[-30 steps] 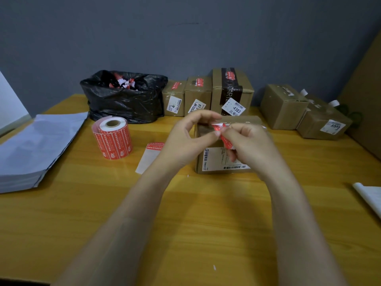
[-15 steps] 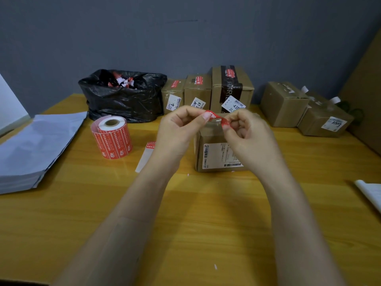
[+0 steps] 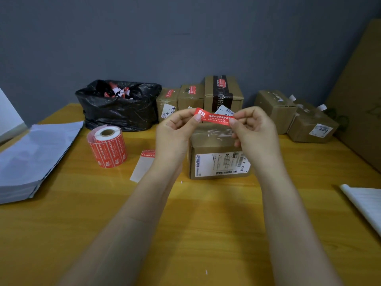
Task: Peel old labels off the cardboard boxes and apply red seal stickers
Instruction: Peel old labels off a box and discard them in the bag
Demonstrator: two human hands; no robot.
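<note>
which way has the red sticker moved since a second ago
Yes: the red sticker rose from in front of the nearest box to above it, pinched by left hand and right hand.

Near half of the worktop [image 3: 185,234] lies open across its width, save two forearms crossing it. Centre: one cardboard box [image 3: 218,162]. The left grip [image 3: 175,131] and right grip [image 3: 255,129] pinch a red seal sticker [image 3: 214,117] stretched above its top, barring approach from overhead. Left of it lie a flat backing strip [image 3: 142,166], then the upright sticker roll [image 3: 107,149], with a gap between. Far side blocked: black bag [image 3: 119,108], row of three boxes [image 3: 222,93], two boxes [image 3: 288,112] far right. Grey stack [image 3: 35,153] occupies the left edge, white sheets [image 3: 365,203] the near right.
</note>
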